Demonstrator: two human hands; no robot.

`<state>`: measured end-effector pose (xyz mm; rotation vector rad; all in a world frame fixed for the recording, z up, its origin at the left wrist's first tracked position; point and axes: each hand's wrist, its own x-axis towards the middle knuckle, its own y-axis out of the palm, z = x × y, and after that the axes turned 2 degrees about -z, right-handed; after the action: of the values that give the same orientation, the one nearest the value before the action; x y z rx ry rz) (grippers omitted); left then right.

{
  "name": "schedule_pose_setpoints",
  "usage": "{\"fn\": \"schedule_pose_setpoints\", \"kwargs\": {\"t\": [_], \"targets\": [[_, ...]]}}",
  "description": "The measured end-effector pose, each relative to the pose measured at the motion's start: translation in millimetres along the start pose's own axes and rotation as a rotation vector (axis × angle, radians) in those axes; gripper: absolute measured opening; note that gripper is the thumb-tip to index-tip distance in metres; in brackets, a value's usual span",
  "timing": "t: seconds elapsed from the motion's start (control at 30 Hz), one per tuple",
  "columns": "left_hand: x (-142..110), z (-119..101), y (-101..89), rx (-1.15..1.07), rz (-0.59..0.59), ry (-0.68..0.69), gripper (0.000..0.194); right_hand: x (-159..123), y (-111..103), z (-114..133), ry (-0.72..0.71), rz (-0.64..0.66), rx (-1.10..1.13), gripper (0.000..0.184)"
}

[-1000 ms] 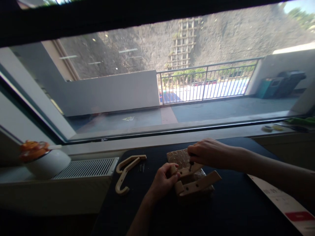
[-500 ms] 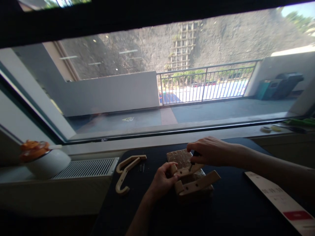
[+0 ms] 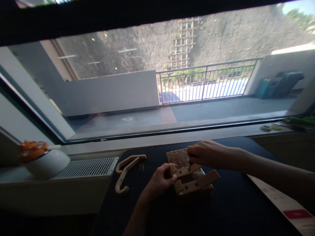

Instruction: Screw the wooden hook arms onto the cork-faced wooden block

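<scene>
My left hand [image 3: 161, 180] grips the curled end of a pale wooden hook [image 3: 182, 171] that lies on a brown block wrapped in clear film [image 3: 177, 155]. Above that hook, my right hand [image 3: 203, 153] is closed round the dark handle of a screwdriver [image 3: 190, 165]. The screwdriver's shaft points down to a hole in the hook; the very tip is too small to make out. A second wooden hook [image 3: 198, 184] with dark holes rests on the near side of the block, touched by neither hand.
Left on the dark table [image 3: 137, 213] lie two more wooden hooks [image 3: 123, 175] and several small screws [image 3: 141, 167]. A long printed box [image 3: 275, 200] is under my right forearm. Beyond stand a windowsill [image 3: 147, 141] and window; a white pot [image 3: 49, 162] sits by a vent grille [image 3: 86, 167].
My right hand has turned and tilted slightly round the screwdriver, dipping a little since half a second ago. The left hand and the hooks stay about where they were.
</scene>
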<state>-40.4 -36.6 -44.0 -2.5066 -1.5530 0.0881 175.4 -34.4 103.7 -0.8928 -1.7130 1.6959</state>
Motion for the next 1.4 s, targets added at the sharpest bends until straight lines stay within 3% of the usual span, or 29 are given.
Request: {"fn": "schedule_pose_setpoints", "kwargs": {"t": [0.33, 0.73, 1.07, 1.23, 1.4], "targets": [[-0.8, -4.9, 0.3, 0.089, -0.005, 0.044, 0.034, 6.1, 7.7, 1.4, 0.094, -0.054, -0.110, 0.025], [-1.4, -7.0, 0.7, 0.107, -0.009, 0.071, 0.034, -8.2, -18.0, 4.9, 0.000, 0.042, 0.040, 0.015], [-3.0, -7.6, -2.8, 0.167, 0.029, 0.068, 0.038, -3.1, -5.7, 3.1, 0.046, 0.022, -0.044, 0.018], [-2.7, -9.4, -1.9, 0.161, 0.012, 0.068, 0.037, 3.0, 2.9, 4.3, 0.068, -0.062, -0.120, 0.023], [-2.0, -8.2, -0.8, 0.183, -0.011, 0.075, 0.036, 2.6, 0.0, 5.8, 0.071, -0.071, -0.148, 0.026]]}}
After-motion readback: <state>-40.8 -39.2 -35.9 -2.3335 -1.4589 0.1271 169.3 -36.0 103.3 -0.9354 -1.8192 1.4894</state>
